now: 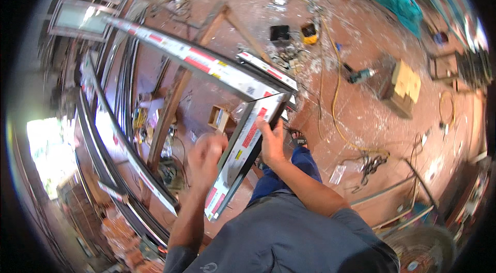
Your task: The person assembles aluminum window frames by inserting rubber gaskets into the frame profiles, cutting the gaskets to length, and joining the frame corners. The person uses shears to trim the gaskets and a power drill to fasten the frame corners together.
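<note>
A dark window-frame profile with white and red protective film, the short piece (243, 151), meets a long profile (191, 58) at a mitred corner; a thin dark seam shows between them. My right hand (272, 141) is closed round the short piece just below that corner, thumb on its filmed face. Left of the same piece, my left hand (206, 155) is raised, blurred by motion, with its fingers curled in. Whatever it holds, if anything, is hidden. Beneath the corner, another filmed profile (268, 70) lies partly covered.
Long profiles (124, 138) lean on a wooden support (170, 113) at left. An open small box (219, 118) sits below. On the floor at right are a power drill (360, 74), a yellow hose (336, 92) and a cardboard box (404, 83). A round blade-like disc (421, 250) stands lower right.
</note>
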Available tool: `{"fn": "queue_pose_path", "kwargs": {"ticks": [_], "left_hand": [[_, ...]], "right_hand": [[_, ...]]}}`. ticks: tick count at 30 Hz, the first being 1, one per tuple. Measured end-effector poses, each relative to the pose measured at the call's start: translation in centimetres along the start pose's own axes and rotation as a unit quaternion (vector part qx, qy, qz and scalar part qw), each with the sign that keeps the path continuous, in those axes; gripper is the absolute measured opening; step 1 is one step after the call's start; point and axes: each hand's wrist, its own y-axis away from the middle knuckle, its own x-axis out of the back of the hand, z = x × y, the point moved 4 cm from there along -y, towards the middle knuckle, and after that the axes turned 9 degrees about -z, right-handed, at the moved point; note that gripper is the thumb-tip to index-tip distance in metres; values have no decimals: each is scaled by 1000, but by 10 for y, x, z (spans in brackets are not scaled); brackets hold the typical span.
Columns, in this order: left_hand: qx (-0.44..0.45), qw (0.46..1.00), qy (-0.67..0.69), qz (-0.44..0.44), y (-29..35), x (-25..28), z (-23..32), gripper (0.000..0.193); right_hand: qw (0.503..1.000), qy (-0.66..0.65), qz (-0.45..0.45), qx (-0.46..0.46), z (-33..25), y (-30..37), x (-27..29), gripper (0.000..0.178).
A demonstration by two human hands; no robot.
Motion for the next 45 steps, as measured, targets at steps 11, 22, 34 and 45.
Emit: {"fn": "queue_pose_path", "kwargs": {"ticks": [11,22,34,45], "left_hand": [[144,602,645,448,351,-45,-167,62],[49,423,642,637,363,-6,-239,48],[-53,381,668,637,373,4,-259,35],[-53,396,636,661,370,10,-242,45]], "right_hand": [[961,128,-72,-235,38,67,-17,73],[732,409,-359,-410,17,93,-10,57],[77,639,-702,306,241,210,-329,83],[-253,531,-682,436,379,231,-370,38]]}}
